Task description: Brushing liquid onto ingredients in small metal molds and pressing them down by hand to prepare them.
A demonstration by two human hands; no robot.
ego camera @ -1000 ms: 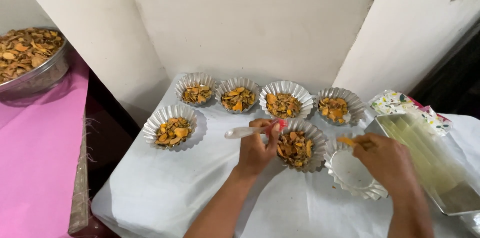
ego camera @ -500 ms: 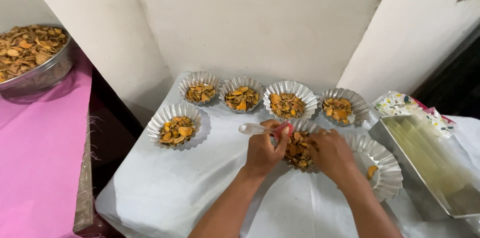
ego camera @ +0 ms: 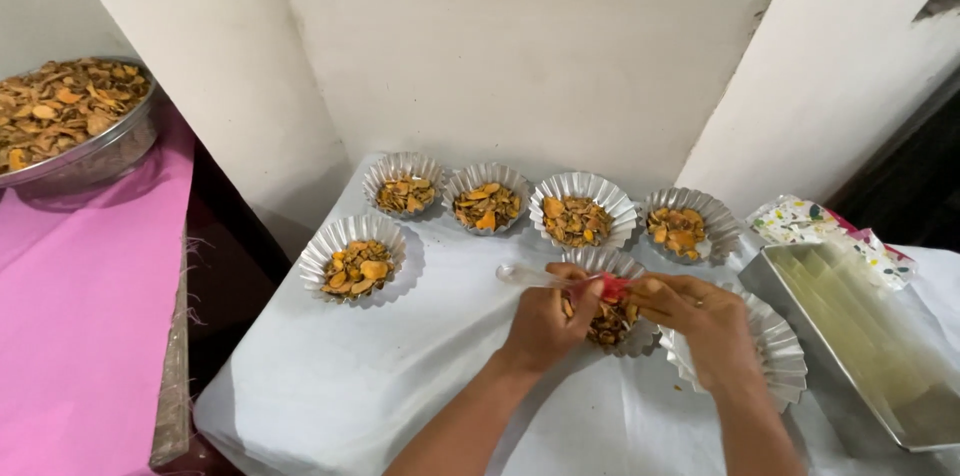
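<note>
My left hand (ego camera: 545, 321) grips a clear plastic spoon (ego camera: 530, 276) whose red end lies over a fluted foil cup (ego camera: 600, 261) of orange-brown fried snack pieces. My right hand (ego camera: 700, 321) meets the spoon's red end with its fingertips, above the same cup, and partly covers a stack of foil cups (ego camera: 780, 356) at the right. Several other filled foil cups stand on the white cloth: one at the left (ego camera: 355, 261) and a row at the back (ego camera: 485, 198).
A steel tray (ego camera: 850, 336) lies at the right with a patterned paper packet (ego camera: 800, 221) behind it. A large steel bowl (ego camera: 100, 151) of the same snack mix stands on a pink-covered surface (ego camera: 70, 316) at the left. White walls close the back.
My right hand has come left from the stack of cups to the spoon's red end over the near cup. My left hand stays on the spoon.
</note>
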